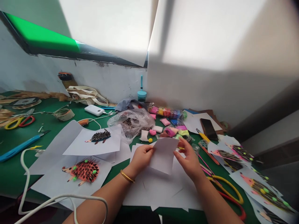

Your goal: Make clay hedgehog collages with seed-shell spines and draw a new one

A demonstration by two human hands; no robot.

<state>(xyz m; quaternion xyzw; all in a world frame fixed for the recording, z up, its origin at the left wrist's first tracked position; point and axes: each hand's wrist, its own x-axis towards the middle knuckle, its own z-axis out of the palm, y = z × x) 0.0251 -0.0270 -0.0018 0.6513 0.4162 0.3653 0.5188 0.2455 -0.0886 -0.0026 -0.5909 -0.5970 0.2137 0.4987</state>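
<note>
So we've got the left hand pinching the left edge of a white sheet, thumb on top, while the right hand is at its right edge with thumb and fingers parted; we can't tell whether they touch the paper. The sheet is up over a spread of loose white paper at the middle of the near edge of the green table.

Progress-wise, we'd call the hedgehog pictures toward the near right corner and the orange hedgehog toward the near left one pretty much done: spines on, coloured dots on. The dark hedgehog behind the orange one has spines, but we see no dots. The held sheet looks like square one, since the side facing us is bare; can't see the back. Plenty of clay packets left toward the far edge, though.
</note>
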